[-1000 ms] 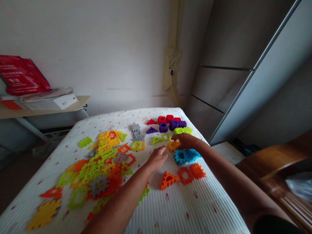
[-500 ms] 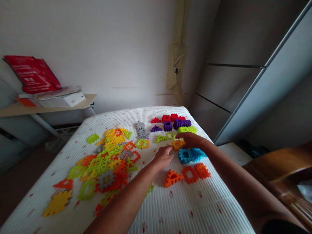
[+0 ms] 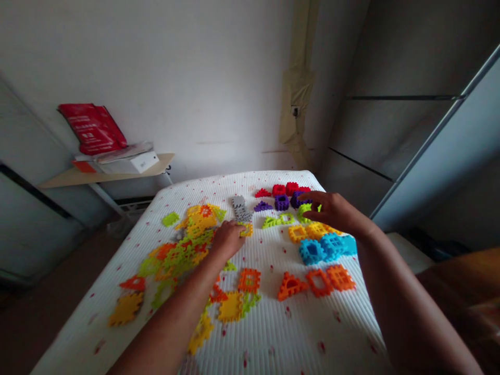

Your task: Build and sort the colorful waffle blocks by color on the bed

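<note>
Many toothed plastic building tiles lie on a white quilted bed (image 3: 273,333). My left hand (image 3: 228,239) reaches to the edge of the mixed pile (image 3: 187,239), its fingers curled onto a yellow ring tile (image 3: 247,229). My right hand (image 3: 332,211) hovers with fingers apart over the green tiles (image 3: 304,211), holding nothing. Just below it lie two yellow tiles (image 3: 299,233) and a cluster of blue tiles (image 3: 328,247). Nearer me sits a row of orange tiles (image 3: 318,281).
Red tiles (image 3: 285,188), purple tiles (image 3: 281,202) and grey tiles (image 3: 240,208) sit in groups at the bed's far end. An orange square (image 3: 250,279) and a yellow tile (image 3: 230,306) lie near my left forearm. A shelf (image 3: 101,174) with a red bag (image 3: 94,127) stands left; cabinet panels (image 3: 429,146) right.
My right hand let go of the yellow tile beside the blue ones and rose over the green tiles. My left hand moved left to the yellow ring. The view swung left.
</note>
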Tool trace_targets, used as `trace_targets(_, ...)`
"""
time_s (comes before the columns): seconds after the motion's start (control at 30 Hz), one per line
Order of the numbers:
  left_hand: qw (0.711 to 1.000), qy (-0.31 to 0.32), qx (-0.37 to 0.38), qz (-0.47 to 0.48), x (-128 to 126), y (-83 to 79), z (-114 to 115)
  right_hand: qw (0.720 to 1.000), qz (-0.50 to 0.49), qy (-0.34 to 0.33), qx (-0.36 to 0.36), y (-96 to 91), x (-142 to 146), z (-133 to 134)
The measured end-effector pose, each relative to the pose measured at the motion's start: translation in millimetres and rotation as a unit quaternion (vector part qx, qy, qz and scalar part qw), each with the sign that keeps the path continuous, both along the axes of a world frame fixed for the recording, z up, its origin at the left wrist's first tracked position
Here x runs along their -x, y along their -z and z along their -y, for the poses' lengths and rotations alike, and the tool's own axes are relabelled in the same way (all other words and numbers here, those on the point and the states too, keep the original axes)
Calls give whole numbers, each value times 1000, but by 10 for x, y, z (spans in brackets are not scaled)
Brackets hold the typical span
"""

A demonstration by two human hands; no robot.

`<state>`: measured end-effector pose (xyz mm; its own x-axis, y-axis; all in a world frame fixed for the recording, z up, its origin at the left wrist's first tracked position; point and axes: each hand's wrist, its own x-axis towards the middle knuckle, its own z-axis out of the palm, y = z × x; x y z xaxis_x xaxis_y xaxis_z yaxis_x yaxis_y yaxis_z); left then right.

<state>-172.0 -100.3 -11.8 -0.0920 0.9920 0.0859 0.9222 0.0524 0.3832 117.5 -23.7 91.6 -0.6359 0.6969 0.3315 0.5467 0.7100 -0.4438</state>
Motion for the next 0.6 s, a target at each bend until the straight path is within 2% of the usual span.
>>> trace_targets(0.13,997,7,2,-82,-58,46,27,998,-53,-31,-3,-137,76,171)
trace_targets(0.27,981,18,-17,-194,-164,51,16,997,-72,-34,-2,-187,41,281)
trace_targets(0.6,974,41,-39,-220,-216,102,-44,997,-75,-14,4,-151,-67,310)
